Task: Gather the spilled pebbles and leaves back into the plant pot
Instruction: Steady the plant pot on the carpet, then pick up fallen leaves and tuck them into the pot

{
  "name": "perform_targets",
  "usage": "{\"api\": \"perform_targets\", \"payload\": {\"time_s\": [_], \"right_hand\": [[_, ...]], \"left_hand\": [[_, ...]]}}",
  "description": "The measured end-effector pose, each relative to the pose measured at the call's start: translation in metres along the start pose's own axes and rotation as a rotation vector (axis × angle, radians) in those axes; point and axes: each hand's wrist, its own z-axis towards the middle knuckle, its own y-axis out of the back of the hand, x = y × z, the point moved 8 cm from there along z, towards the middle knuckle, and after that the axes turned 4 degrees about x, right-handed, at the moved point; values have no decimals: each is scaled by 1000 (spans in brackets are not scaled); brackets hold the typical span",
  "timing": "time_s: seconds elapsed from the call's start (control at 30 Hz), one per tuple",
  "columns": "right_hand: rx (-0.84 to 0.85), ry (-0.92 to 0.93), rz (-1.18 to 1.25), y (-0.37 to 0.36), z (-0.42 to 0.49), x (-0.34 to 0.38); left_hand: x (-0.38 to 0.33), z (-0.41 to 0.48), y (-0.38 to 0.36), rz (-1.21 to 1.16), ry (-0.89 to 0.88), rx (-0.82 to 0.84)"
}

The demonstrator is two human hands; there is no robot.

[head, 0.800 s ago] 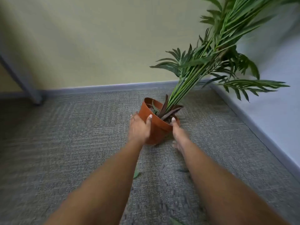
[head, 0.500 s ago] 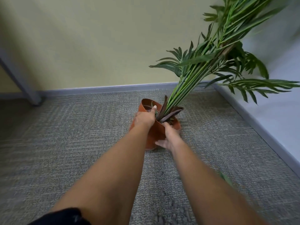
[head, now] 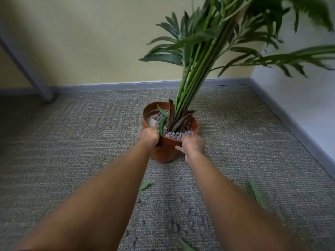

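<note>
An orange plant pot [head: 165, 149] stands on the grey carpet, holding grey pebbles and a tall green plant [head: 197, 69] that leans to the right. My left hand [head: 149, 137] grips the pot's near-left rim with closed fingers. My right hand [head: 193, 144] presses on the pot's near-right side, fingers wrapped around the wall. Spilled pebbles [head: 174, 227] lie scattered on the carpet between my forearms. Loose green leaves lie nearby: a small leaf [head: 144, 186] beside my left forearm, a long leaf [head: 255, 192] at the right, and another leaf [head: 186, 246] at the bottom edge.
The pot sits near a room corner, with a yellow wall [head: 90, 42] behind and a pale wall [head: 299, 98] to the right, both edged by grey skirting. A slanted grey furniture leg [head: 32, 78] meets the floor at the back left.
The pot has come more upright and nearer to me. My left hand shifted from the pot's side to its rim; my right hand moved up against the pot's right wall.
</note>
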Motion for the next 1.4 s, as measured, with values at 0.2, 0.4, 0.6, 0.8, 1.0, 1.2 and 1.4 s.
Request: {"api": "perform_targets", "payload": {"time_s": [0.2, 0.4, 0.6, 0.8, 1.0, 1.2, 1.4], "right_hand": [[20, 50, -217, -1, -11, -6], [-54, 125, -348, -17, -23, -17], [-217, 116, -267, -16, -58, -41], [-119, 37, -129, -15, -47, -41], [7, -37, -56, -14, -53, -38], [28, 235, -482, -4, -79, -37], [223, 283, -874, -24, -101, -106]], "left_hand": [[48, 3, 15, -110, 118, -15], [69, 5, 32, -203, 169, 33], [65, -3, 42, -98, 203, 123], [61, -10, 36, -85, 156, 119], [88, -28, 42, 0, 176, 128], [112, -45, 98, 749, -57, 5], [137, -53, 107, 1047, -60, 6]]}}
